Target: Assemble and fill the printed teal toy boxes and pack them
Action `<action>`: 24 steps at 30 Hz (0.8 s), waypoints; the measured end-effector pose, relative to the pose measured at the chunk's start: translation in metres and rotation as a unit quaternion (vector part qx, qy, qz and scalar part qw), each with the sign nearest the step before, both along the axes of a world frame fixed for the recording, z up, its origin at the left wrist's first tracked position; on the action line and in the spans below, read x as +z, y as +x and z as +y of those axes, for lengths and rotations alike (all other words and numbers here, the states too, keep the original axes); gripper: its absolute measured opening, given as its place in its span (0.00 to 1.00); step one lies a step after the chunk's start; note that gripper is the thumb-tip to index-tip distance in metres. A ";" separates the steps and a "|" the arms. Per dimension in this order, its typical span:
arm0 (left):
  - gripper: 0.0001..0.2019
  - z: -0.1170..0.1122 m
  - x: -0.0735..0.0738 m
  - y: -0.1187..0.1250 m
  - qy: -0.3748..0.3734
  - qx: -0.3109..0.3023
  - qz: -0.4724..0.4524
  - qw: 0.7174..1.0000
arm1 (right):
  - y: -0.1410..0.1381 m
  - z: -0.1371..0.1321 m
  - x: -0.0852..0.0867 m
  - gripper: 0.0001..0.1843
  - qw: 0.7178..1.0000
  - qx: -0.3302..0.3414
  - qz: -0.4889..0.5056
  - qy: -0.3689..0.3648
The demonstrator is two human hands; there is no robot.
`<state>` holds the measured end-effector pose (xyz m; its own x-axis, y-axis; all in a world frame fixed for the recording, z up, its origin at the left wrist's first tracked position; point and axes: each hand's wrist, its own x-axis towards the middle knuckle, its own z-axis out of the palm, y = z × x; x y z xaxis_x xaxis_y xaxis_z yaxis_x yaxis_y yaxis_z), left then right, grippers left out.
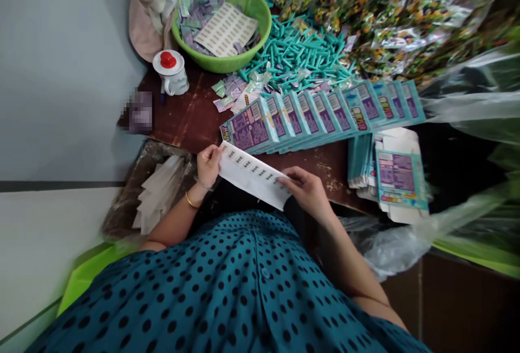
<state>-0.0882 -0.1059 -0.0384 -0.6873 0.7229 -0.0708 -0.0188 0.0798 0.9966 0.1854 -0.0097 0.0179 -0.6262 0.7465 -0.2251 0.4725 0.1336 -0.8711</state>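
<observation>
A white sticker strip with one row of small printed labels is stretched between my hands, in front of the table edge. My left hand pinches its left end between thumb and fingers. At the right end, my right hand has its thumb and fingers closed on the strip near the last labels. Just beyond the strip, a fanned row of flat teal and purple boxes lies on the table. Another stack of folded boxes sits to the right, at the table's edge.
A green basket holds small packets and a label sheet. Beside it are a lidded cup and a heap of teal sticks. Shiny printed wrappers cover the back right. A lined bin of paper strips stands at left.
</observation>
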 end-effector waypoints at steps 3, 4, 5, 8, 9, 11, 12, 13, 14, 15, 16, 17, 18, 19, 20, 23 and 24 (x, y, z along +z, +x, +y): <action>0.25 0.003 0.006 0.006 -0.019 -0.107 -0.047 0.993 | 0.015 -0.004 -0.014 0.17 0.999 -0.049 -0.015 -0.013; 0.26 0.005 0.008 0.008 -0.033 -0.141 -0.063 0.987 | 0.018 -0.003 -0.016 0.17 0.998 -0.055 -0.022 -0.002; 0.26 0.007 0.011 0.009 -0.051 -0.163 -0.070 0.983 | 0.021 -0.002 -0.017 0.18 0.998 -0.063 -0.020 0.006; 0.21 0.011 0.015 0.013 -0.094 -0.153 -0.036 0.983 | 0.026 -0.001 -0.018 0.17 0.993 -0.108 0.037 -0.004; 0.19 0.011 0.016 0.014 -0.097 -0.139 -0.021 0.985 | 0.028 -0.001 -0.019 0.19 0.991 -0.121 0.062 -0.020; 0.17 0.012 0.019 0.017 -0.098 -0.123 -0.001 0.987 | 0.032 0.000 -0.024 0.20 0.984 -0.143 0.094 -0.049; 0.17 0.012 0.021 0.020 -0.096 -0.122 0.000 0.988 | 0.035 0.001 -0.027 0.19 0.981 -0.158 0.100 -0.059; 0.18 0.011 0.023 0.022 -0.092 -0.122 -0.007 0.988 | 0.037 0.001 -0.029 0.17 0.977 -0.174 0.103 -0.065; 0.18 0.011 0.025 0.026 -0.088 -0.123 -0.025 0.988 | 0.040 0.002 -0.032 0.17 0.974 -0.189 0.103 -0.068; 0.19 0.011 0.027 0.029 -0.086 -0.124 -0.051 0.987 | 0.042 0.003 -0.034 0.16 0.972 -0.200 0.102 -0.072; 0.21 0.010 0.029 0.032 -0.087 -0.125 -0.083 0.985 | 0.044 0.003 -0.036 0.16 0.970 -0.208 0.101 -0.075; 0.22 0.010 0.030 0.034 -0.090 -0.125 -0.112 0.982 | 0.045 0.004 -0.037 0.17 0.969 -0.213 0.100 -0.077; 0.23 0.009 0.030 0.035 -0.095 -0.124 -0.132 0.979 | 0.046 0.004 -0.038 0.17 0.968 -0.218 0.100 -0.077; 0.24 0.008 0.030 0.035 -0.100 -0.122 -0.132 0.979 | 0.047 0.003 -0.039 0.17 0.967 -0.222 0.102 -0.074; 0.23 0.007 0.030 0.033 -0.106 -0.122 -0.111 0.981 | 0.048 0.002 -0.039 0.17 0.966 -0.227 0.106 -0.066; 0.17 0.004 0.038 0.028 -0.123 -0.125 0.085 0.981 | 0.050 -0.001 -0.038 0.16 0.968 -0.224 0.111 -0.019; 0.14 0.004 0.043 0.028 -0.120 -0.126 0.178 0.969 | 0.051 -0.003 -0.036 0.16 0.971 -0.215 0.109 0.004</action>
